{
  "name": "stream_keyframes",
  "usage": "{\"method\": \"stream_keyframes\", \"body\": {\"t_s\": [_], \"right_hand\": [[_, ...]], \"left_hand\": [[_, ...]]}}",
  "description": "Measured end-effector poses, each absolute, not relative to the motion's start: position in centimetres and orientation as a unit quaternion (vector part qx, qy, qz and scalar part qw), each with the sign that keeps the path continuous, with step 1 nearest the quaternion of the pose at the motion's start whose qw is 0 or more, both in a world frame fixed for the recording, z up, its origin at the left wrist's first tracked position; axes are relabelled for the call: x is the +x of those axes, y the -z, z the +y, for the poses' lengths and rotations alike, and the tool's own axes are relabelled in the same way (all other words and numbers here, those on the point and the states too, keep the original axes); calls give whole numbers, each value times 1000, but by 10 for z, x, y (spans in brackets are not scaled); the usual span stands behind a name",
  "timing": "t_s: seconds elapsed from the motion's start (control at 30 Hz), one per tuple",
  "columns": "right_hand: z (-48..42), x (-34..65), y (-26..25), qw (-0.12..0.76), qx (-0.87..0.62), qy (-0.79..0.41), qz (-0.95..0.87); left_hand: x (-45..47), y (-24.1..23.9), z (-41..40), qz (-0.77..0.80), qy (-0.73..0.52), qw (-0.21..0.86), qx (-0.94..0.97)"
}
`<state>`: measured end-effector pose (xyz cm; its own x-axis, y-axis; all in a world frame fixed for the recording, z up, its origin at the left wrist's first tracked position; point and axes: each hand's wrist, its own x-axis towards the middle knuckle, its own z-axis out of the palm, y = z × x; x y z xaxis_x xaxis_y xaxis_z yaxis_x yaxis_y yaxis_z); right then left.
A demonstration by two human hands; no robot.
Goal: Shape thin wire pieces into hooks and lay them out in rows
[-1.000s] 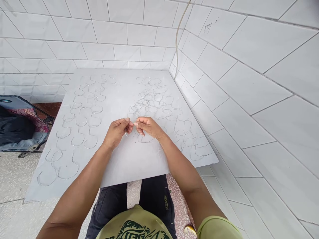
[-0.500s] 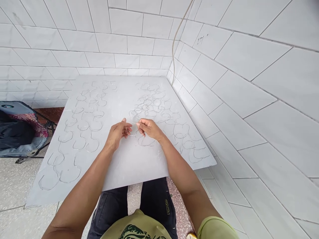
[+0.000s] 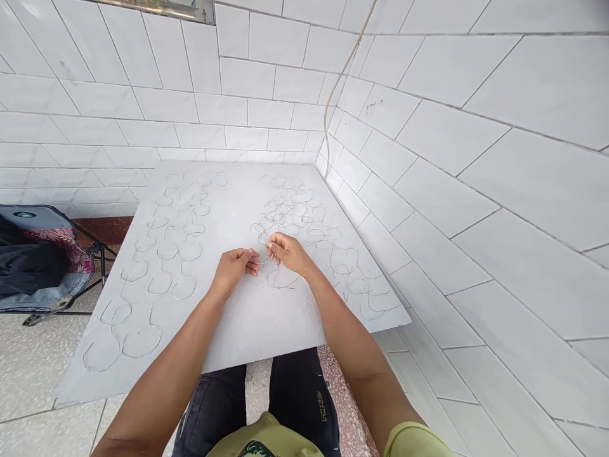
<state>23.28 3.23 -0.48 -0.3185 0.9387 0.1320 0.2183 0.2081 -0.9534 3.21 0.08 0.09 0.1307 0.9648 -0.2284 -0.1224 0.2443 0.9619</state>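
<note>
Over the middle of a white board [image 3: 228,216], my left hand [image 3: 236,269] and my right hand [image 3: 287,252] are close together, a small gap between them. Both have thumb and fingers pinched on a thin bent wire [image 3: 264,261] that runs between them. Just behind my hands lies a tangled group of curved wires [image 3: 295,206] on the right half of the board. One loose curved wire [image 3: 281,279] rests just below my right hand. To the left, curved wires [image 3: 159,279] lie spread in rough rows.
White tiled walls meet behind and to the right of the board, with a cable [image 3: 327,114] hanging in the corner. At left stands a folding chair [image 3: 80,285] with dark cloth [image 3: 28,260] on it. My legs [image 3: 295,393] are under the board's near edge.
The view has tilted up slightly, so the board sits lower. My hands stay close together on the wire, whose wide loop between them now shows less.
</note>
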Motion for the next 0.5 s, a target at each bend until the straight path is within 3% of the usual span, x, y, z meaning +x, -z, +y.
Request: {"method": "stream_keyframes", "body": {"t_s": [0.2,0.5], "right_hand": [[32,228,-4,403,-428,-452,-671],[46,219,-26,352,-471,-447,-674]], "left_hand": [[28,-7,0,446,-447,684,366],[32,-2,-1,541,-489,539,422]]}}
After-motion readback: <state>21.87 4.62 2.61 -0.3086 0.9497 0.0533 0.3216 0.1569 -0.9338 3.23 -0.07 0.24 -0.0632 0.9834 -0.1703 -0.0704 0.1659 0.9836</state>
